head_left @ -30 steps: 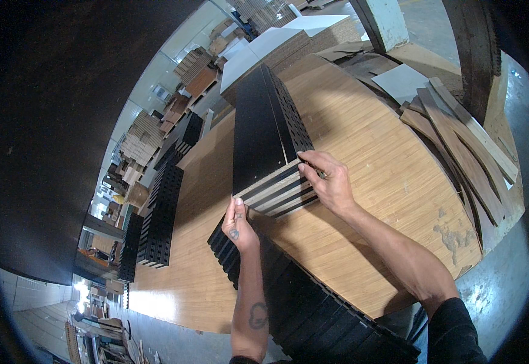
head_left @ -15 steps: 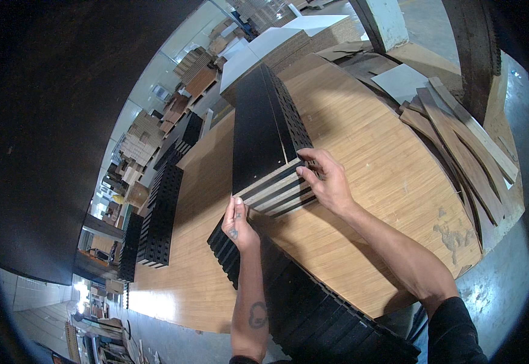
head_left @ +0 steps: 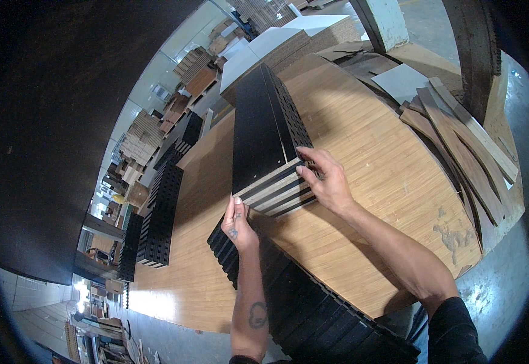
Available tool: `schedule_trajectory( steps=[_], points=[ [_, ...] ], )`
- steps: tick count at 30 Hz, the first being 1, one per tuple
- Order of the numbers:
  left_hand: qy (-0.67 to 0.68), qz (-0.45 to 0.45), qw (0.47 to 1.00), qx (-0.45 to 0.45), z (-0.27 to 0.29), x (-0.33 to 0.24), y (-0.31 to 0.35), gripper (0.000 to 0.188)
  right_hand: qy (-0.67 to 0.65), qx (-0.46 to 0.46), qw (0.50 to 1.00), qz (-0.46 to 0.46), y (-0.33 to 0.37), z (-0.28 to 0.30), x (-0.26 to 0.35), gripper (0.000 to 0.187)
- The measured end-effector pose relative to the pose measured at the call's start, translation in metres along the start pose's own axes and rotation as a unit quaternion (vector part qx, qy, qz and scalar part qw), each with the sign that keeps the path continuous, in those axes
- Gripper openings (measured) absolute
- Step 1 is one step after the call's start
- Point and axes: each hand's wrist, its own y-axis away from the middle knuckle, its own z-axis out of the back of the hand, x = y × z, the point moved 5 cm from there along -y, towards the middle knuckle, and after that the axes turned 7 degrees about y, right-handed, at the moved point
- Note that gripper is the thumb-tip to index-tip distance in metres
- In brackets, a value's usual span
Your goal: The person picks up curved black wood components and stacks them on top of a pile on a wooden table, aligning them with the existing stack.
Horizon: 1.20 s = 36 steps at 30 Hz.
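Note:
A stack of long black boards [head_left: 257, 127] lies on the wooden table, its near end showing pale and black layers and its right side rows of dark slots. My left hand [head_left: 238, 225] is closed at the stack's near left corner, thumb on the edge; its other fingers are partly hidden. At the near right corner my right hand [head_left: 327, 181] grips the top board, with thumb on the end face and fingers along the side. Below my hands lies another row of black ribbed boards [head_left: 313, 303], partly covered by my left forearm.
More black slotted stacks [head_left: 162, 215] stand along the table's left side. The wooden tabletop [head_left: 373, 164] spreads to the right, worn at its near edge. Loose wood strips [head_left: 452, 133] lie beyond it. White-topped panels [head_left: 258, 51] are piled at the far end. A dark surface [head_left: 52, 121] fills the left.
Almost nothing differs. My right fingertips have shifted very slightly at the corner; the stack and my left hand stay in place.

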Motion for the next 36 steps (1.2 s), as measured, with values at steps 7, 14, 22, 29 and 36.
schedule_trajectory(
  steps=[7,14,22,29,36],
  points=[
    [0.024,0.035,0.989,0.139,0.005,0.008,-0.012,0.025,-0.029,0.016,0.999,-0.033,-0.003,-0.004,-0.009,0.029],
    [0.046,0.072,0.989,0.118,0.001,0.01,-0.008,0.016,-0.013,0.003,0.999,-0.051,-0.002,-0.002,-0.014,0.024],
    [0.052,0.073,0.988,0.128,0.017,0.02,-0.018,0.02,-0.017,0.018,0.998,-0.053,-0.004,0.0,-0.009,0.025],
    [0.038,0.086,0.991,0.097,0.02,0.023,-0.018,0.04,-0.024,0.038,0.996,-0.077,-0.007,0.001,-0.013,0.027],
    [0.059,0.088,0.992,0.07,0.012,0.015,-0.013,0.034,-0.059,0.065,0.989,-0.118,-0.006,0.001,-0.019,0.027]
  ],
)
